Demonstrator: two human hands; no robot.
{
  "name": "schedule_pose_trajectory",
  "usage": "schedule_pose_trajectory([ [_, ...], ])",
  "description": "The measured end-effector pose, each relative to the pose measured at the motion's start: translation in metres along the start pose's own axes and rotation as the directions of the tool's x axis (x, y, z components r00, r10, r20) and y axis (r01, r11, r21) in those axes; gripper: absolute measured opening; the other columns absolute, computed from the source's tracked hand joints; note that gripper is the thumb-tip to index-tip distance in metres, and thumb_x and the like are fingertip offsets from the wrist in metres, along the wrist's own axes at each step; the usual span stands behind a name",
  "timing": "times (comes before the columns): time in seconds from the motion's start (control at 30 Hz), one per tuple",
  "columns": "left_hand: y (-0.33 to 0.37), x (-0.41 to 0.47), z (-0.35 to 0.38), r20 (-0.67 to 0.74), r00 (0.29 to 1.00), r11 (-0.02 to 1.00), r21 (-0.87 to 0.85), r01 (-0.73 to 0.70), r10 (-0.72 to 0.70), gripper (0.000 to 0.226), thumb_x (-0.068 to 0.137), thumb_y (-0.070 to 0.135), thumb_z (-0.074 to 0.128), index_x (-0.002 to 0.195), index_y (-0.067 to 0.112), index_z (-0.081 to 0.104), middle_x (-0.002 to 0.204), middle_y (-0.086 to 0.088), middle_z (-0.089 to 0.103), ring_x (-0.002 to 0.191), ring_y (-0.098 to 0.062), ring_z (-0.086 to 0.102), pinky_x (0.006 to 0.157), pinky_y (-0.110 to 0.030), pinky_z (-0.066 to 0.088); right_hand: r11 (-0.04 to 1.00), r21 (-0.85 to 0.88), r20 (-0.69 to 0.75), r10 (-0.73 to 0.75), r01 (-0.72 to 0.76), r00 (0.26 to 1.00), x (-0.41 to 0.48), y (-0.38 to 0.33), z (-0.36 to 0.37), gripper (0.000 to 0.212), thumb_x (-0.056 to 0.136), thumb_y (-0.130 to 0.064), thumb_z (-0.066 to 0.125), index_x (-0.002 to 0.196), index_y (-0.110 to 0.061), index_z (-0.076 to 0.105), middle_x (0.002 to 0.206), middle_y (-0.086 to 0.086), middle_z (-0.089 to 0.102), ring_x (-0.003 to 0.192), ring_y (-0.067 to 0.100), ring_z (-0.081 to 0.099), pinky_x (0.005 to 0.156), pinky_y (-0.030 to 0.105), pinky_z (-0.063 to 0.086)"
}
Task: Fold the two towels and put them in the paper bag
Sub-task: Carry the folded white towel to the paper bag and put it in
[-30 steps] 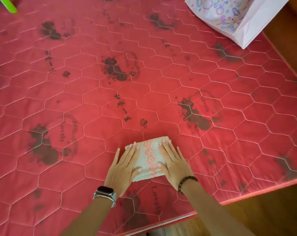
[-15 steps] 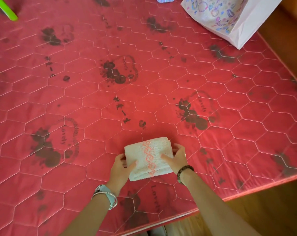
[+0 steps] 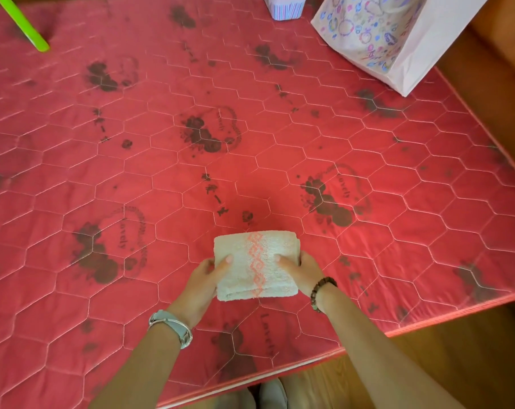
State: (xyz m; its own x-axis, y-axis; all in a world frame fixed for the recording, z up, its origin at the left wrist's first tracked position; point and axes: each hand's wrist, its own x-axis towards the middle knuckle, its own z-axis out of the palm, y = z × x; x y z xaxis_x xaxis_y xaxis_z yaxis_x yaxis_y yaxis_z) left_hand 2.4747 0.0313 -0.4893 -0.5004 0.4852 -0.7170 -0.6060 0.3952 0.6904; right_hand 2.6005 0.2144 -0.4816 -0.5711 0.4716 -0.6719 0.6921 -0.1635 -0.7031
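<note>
At eleven o'clock a green stick lies on the red quilted mattress. Low in the middle, around six o'clock, the left hand grasps the left edge of a folded cream towel, thumb on top and fingers under; a watch sits on that wrist. The towel has a pink patterned stripe down its middle and sits near the mattress's near edge; whether it rests on the mattress or is lifted just clear I cannot tell. The right hand grasps its right edge the same way, a bead bracelet on the wrist. At twelve o'clock stands a striped box. At one o'clock, well apart from the towel, is the paper bag.
</note>
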Motion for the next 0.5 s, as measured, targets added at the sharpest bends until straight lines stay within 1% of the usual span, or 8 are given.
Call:
schedule_pose_trajectory([
  [0.03,0.008,-0.007,0.0,-0.012,1.0,1.0,-0.011,-0.015,0.015,0.069,0.077,0.059,0.075,0.124,0.013,0.055,0.12,-0.005,0.071,0.108,-0.021,0.07,0.098,-0.041,0.053,1.0,0.011,-0.003,-0.014,0.014,1.0,-0.006,-0.01,-0.001,0.043,0.09,-0.042,0.064,0.121,-0.013,0.055,0.111,0.001,0.065,0.102,0.016,0.062,0.074,0.021,0.046],
  [0.1,0.025,-0.023,-0.002,-0.028,0.999,0.998,-0.038,-0.041,0.04,0.057,0.082,0.053,0.07,0.123,0.015,0.057,0.119,-0.003,0.072,0.107,-0.019,0.071,0.094,-0.038,0.054,0.999,0.022,0.005,-0.047,0.046,0.999,-0.02,-0.029,-0.004,0.046,0.088,-0.048,0.064,0.12,-0.015,0.055,0.116,0.003,0.064,0.108,0.02,0.061,0.081,0.026,0.048],
  [0.13,0.035,-0.034,-0.003,-0.029,0.998,0.998,-0.043,-0.054,0.053,0.057,0.083,0.054,0.071,0.123,0.016,0.059,0.119,-0.001,0.073,0.108,-0.018,0.071,0.094,-0.038,0.054,0.998,0.024,0.015,-0.06,0.059,0.998,-0.03,-0.04,-0.007,0.048,0.088,-0.051,0.063,0.12,-0.017,0.055,0.116,0.002,0.064,0.108,0.018,0.061,0.082,0.027,0.047],
  [0.2,0.055,-0.056,-0.002,-0.036,0.995,0.995,-0.04,-0.096,0.094,0.068,0.076,0.064,0.074,0.125,0.02,0.061,0.121,0.002,0.072,0.112,-0.017,0.069,0.097,-0.039,0.051,0.994,0.037,0.033,-0.106,0.104,0.994,-0.051,-0.064,-0.014,0.05,0.087,-0.055,0.063,0.123,-0.021,0.053,0.118,-0.003,0.063,0.109,0.013,0.06,0.082,0.026,0.045],
  [0.27,0.08,-0.078,-0.001,-0.067,0.989,0.989,-0.047,-0.138,0.135,0.074,0.07,0.071,0.073,0.125,0.022,0.062,0.123,0.004,0.071,0.116,-0.016,0.066,0.101,-0.039,0.047,0.986,0.059,0.039,-0.159,0.157,0.987,-0.071,-0.091,-0.021,0.05,0.087,-0.054,0.062,0.125,-0.023,0.053,0.12,-0.005,0.064,0.111,0.011,0.06,0.085,0.025,0.046],
  [0.37,0.118,-0.112,-0.004,-0.067,0.983,0.98,-0.085,-0.177,0.172,0.07,0.074,0.07,0.072,0.126,0.025,0.063,0.125,0.004,0.071,0.12,-0.018,0.064,0.107,-0.047,0.043,0.975,0.052,0.045,-0.217,0.215,0.975,-0.101,-0.136,-0.03,0.046,0.09,-0.049,0.06,0.125,-0.02,0.054,0.118,-0.004,0.065,0.108,0.01,0.062,0.078,0.019,0.047],
  [0.43,0.142,-0.139,-0.002,-0.05,0.977,0.972,-0.1,-0.211,0.207,0.069,0.077,0.068,0.07,0.129,0.022,0.062,0.125,0.0,0.071,0.118,-0.022,0.066,0.106,-0.05,0.046,0.968,0.024,0.048,-0.25,0.249,0.967,-0.126,-0.163,-0.037,0.045,0.091,-0.05,0.06,0.123,-0.019,0.056,0.116,-0.004,0.066,0.106,0.011,0.063,0.077,0.02,0.047],
  [0.5,0.163,-0.165,0.001,-0.041,0.969,0.963,-0.108,-0.247,0.243,0.07,0.076,0.066,0.068,0.127,0.018,0.063,0.121,-0.005,0.073,0.113,-0.026,0.069,0.102,-0.05,0.049,0.958,0.023,0.043,-0.287,0.286,0.957,-0.148,-0.185,-0.046,0.041,0.092,-0.047,0.059,0.119,-0.017,0.059,0.112,-0.003,0.068,0.103,0.013,0.065,0.077,0.021,0.048],
])
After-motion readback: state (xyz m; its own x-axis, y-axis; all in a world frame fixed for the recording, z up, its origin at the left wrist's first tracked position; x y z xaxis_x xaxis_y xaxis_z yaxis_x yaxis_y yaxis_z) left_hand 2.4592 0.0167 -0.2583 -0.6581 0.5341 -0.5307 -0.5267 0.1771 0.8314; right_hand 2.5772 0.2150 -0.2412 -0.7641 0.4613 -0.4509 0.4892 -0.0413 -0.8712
